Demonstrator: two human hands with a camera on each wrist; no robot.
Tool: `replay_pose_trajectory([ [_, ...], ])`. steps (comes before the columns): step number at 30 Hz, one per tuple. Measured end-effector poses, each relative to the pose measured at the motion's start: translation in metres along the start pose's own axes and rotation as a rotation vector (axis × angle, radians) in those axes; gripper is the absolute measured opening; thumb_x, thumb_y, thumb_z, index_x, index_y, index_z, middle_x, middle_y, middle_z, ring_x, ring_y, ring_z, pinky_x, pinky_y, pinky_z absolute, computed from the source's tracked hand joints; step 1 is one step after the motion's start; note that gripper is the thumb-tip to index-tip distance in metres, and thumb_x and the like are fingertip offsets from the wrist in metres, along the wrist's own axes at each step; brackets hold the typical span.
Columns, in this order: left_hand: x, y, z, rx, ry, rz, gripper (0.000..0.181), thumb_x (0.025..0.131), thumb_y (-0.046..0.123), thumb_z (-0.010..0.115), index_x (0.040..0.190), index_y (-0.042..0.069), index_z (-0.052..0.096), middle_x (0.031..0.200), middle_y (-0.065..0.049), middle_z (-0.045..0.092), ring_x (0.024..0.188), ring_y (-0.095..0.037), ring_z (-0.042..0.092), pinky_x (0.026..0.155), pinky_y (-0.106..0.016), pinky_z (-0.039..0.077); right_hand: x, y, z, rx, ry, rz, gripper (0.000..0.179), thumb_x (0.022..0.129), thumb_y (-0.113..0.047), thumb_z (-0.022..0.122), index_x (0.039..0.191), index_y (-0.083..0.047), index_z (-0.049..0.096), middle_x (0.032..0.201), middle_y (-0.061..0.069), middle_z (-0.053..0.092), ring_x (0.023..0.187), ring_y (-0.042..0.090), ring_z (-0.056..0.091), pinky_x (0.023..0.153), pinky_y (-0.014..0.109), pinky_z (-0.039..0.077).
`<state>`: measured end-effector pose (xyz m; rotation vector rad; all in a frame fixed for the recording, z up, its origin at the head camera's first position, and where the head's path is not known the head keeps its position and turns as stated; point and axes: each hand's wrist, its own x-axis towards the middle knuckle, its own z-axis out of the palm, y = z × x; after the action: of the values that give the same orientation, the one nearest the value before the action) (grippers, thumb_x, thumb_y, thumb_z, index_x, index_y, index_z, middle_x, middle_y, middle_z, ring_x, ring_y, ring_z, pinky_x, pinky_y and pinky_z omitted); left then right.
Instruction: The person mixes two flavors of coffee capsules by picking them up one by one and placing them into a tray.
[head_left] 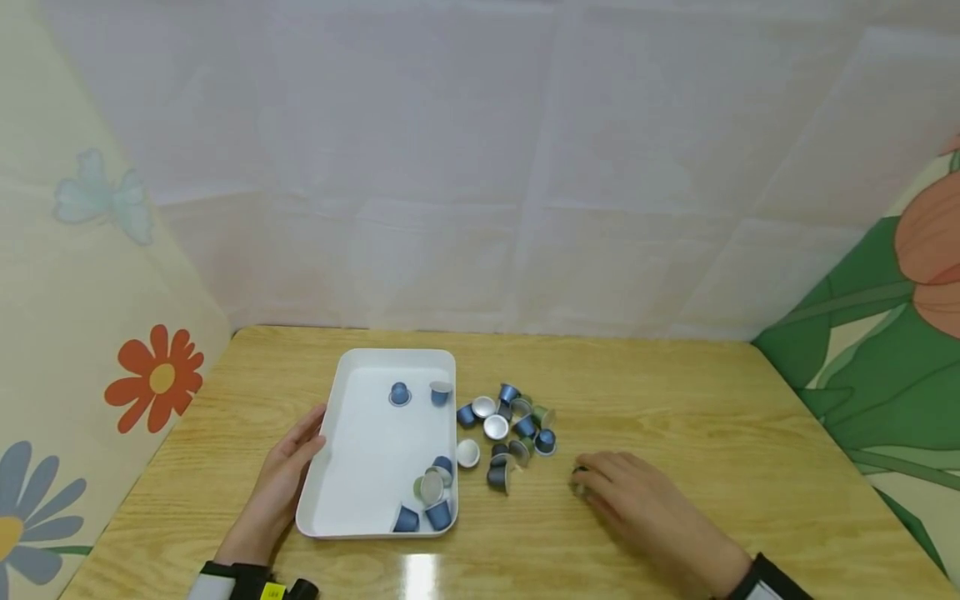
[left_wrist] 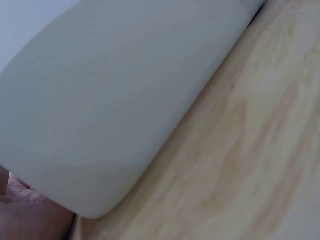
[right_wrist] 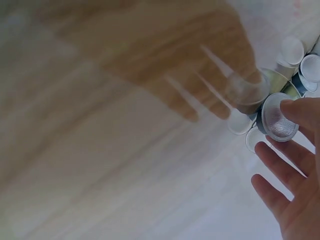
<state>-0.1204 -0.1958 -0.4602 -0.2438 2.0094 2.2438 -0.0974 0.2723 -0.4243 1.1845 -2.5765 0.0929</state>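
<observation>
Thumb and fingers of my right hand [head_left: 637, 504] pinch a dark coffee capsule [right_wrist: 280, 120]. Its silvery foil lid shows in the right wrist view, under the thumb. That hand is low over the table, right of the capsule pile. On the left, my left hand [head_left: 281, 475] holds the side of a white tray [head_left: 352, 454], thumb at the rim; its other fingertips are partly hidden by the edge. Inside the tray, a blue capsule [head_left: 400, 394] stands toward the back, another blue capsule [head_left: 440, 393] near the right wall, and several more gather at the front right corner.
Several loose capsules in blue, green and dark tones [head_left: 525, 427] lie close along the tray's right side, some with white or silver lids up. The wooden table [head_left: 675, 400] ends at a pale cloth backdrop [head_left: 480, 183], with flower-printed panels at both sides.
</observation>
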Motion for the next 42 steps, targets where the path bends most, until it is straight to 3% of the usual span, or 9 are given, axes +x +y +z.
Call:
replay_pose_trajectory([
  [9, 0.001, 0.001, 0.001, 0.000, 0.005, -0.001, 0.055, 0.106, 0.014, 0.044, 0.158, 0.011, 0.024, 0.163, -0.005, 0.019, 0.147, -0.020, 0.022, 0.096, -0.010, 0.038, 0.003, 0.002, 0.001, -0.020, -0.044, -0.004, 0.033, 0.080, -0.013, 0.078, 0.112, -0.017, 0.071, 0.116, 0.002, 0.065, 0.104, 0.018, 0.062, 0.090, 0.042, 0.053],
  [16, 0.001, 0.002, 0.001, 0.024, 0.009, -0.018, 0.055, 0.106, 0.015, 0.044, 0.158, 0.013, 0.024, 0.163, -0.003, 0.019, 0.147, -0.019, 0.022, 0.108, -0.020, 0.034, 0.005, 0.002, 0.001, -0.039, -0.047, -0.019, 0.032, 0.080, -0.012, 0.079, 0.110, -0.016, 0.070, 0.114, 0.003, 0.065, 0.102, 0.020, 0.063, 0.089, 0.044, 0.053],
  [22, 0.002, 0.000, 0.002, -0.001, 0.003, -0.005, 0.056, 0.106, 0.012, 0.044, 0.158, 0.010, 0.024, 0.163, -0.006, 0.019, 0.147, -0.021, 0.022, 0.093, -0.008, 0.039, 0.005, 0.000, 0.002, -0.049, -0.087, 0.007, 0.032, 0.080, -0.012, 0.079, 0.111, -0.016, 0.070, 0.116, 0.004, 0.064, 0.101, 0.019, 0.063, 0.085, 0.043, 0.054],
  [26, 0.002, 0.000, 0.002, 0.000, 0.003, -0.005, 0.055, 0.106, 0.012, 0.043, 0.158, 0.010, 0.024, 0.163, -0.006, 0.020, 0.147, -0.020, 0.021, 0.095, -0.009, 0.038, 0.006, -0.001, 0.002, -0.046, -0.091, 0.019, 0.029, 0.081, -0.013, 0.079, 0.108, -0.018, 0.070, 0.113, 0.002, 0.064, 0.098, 0.017, 0.063, 0.082, 0.040, 0.055],
  [35, 0.001, 0.000, 0.002, 0.000, 0.003, -0.016, 0.055, 0.106, 0.012, 0.043, 0.158, 0.010, 0.024, 0.163, -0.005, 0.019, 0.147, -0.020, 0.021, 0.096, -0.009, 0.039, 0.011, 0.000, 0.000, -0.066, -0.049, -0.008, 0.027, 0.077, -0.013, 0.084, 0.100, -0.017, 0.070, 0.104, 0.001, 0.062, 0.091, 0.015, 0.061, 0.078, 0.037, 0.055],
  [39, 0.000, 0.001, 0.001, 0.010, 0.002, -0.018, 0.056, 0.106, 0.015, 0.044, 0.158, 0.011, 0.024, 0.163, -0.003, 0.019, 0.148, -0.019, 0.019, 0.109, -0.019, 0.033, 0.018, -0.004, -0.002, -0.056, 0.002, -0.008, 0.029, 0.076, -0.016, 0.085, 0.101, -0.015, 0.070, 0.099, -0.001, 0.060, 0.086, 0.013, 0.059, 0.075, 0.036, 0.055],
  [42, 0.000, 0.000, 0.000, 0.011, 0.000, -0.003, 0.057, 0.106, 0.015, 0.045, 0.158, 0.010, 0.024, 0.163, -0.005, 0.019, 0.148, -0.020, 0.018, 0.108, -0.018, 0.033, 0.024, -0.007, -0.001, -0.030, 0.042, 0.000, 0.030, 0.076, -0.018, 0.085, 0.102, -0.014, 0.069, 0.097, -0.002, 0.059, 0.084, 0.012, 0.058, 0.075, 0.037, 0.055],
])
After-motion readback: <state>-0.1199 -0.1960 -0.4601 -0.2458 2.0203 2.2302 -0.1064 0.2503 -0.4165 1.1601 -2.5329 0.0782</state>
